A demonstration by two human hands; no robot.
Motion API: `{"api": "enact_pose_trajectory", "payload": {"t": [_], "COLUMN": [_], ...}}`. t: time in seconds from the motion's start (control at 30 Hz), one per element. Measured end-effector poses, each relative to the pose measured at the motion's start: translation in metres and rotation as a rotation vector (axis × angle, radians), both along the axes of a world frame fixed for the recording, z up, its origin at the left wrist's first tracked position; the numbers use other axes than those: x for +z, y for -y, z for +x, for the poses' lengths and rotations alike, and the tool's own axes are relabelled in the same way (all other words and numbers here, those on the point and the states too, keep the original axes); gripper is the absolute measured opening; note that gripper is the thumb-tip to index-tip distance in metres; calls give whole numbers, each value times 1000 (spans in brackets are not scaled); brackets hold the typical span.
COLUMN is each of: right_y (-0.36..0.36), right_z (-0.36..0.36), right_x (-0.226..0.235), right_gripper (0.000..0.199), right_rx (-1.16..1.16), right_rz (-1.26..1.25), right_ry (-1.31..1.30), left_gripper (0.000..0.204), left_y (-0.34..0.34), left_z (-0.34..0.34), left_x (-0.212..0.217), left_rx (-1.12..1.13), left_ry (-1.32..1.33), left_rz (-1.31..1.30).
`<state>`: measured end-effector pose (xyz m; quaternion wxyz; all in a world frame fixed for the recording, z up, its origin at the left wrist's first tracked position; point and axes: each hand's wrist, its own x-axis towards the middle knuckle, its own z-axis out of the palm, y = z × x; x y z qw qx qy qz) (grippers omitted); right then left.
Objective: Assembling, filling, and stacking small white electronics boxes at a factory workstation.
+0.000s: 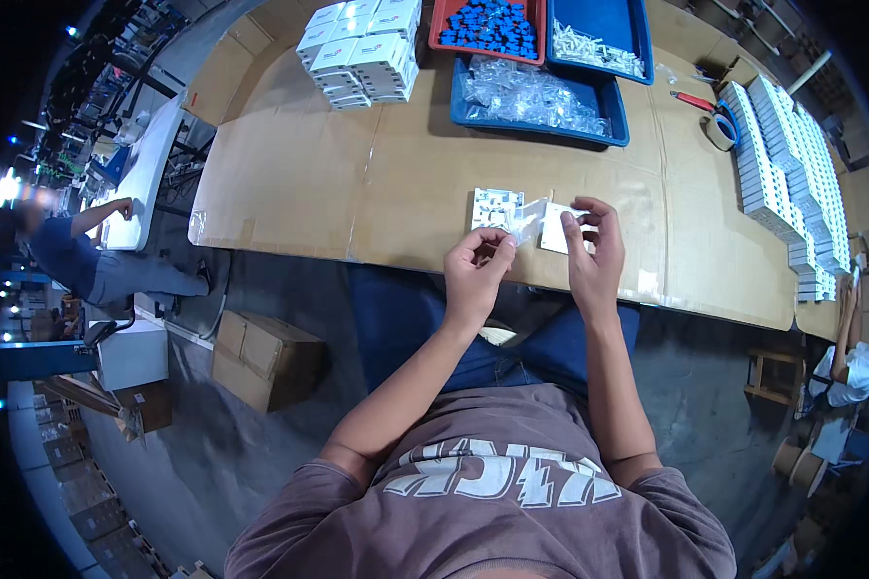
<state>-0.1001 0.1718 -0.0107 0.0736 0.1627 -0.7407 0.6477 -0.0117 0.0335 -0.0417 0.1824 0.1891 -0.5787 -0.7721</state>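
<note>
My left hand (478, 275) is closed in a pinch on a small clear plastic bag (528, 222), which stretches up and right between my hands. My right hand (597, 261) has its fingers curled toward the thumb, over a flat white piece (554, 232) near the table's front edge. Whatever lies between those fingertips is too small and partly hidden to name. Just beyond my left hand, a small white box or card with dark printing (492, 205) rests on the cardboard; the bag overlaps its right side.
Cardboard covers the table (415, 174). At the back stand stacked white boxes (362, 48), a red tray of blue parts (541, 56), a blue tray of clear pieces (541, 132) and another of white parts (649, 39). Right: tape roll (719, 132), long white box stacks (792, 183).
</note>
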Motion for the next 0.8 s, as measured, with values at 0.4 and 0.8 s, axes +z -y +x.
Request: {"api": "enact_pose_trajectory", "payload": {"t": [0.4, 0.8], "right_y": [12, 8], "right_z": [24, 17], "right_x": [2, 1], "right_gripper": [17, 20], "right_rx": [355, 339], "right_rz": [54, -125], "right_ry": [215, 548], "left_gripper": [10, 10], "left_y": [0, 0], "left_z": [5, 2], "left_x": [10, 9], "left_rx": [3, 2], "left_ry": [-25, -89], "left_rz": [-288, -537]}}
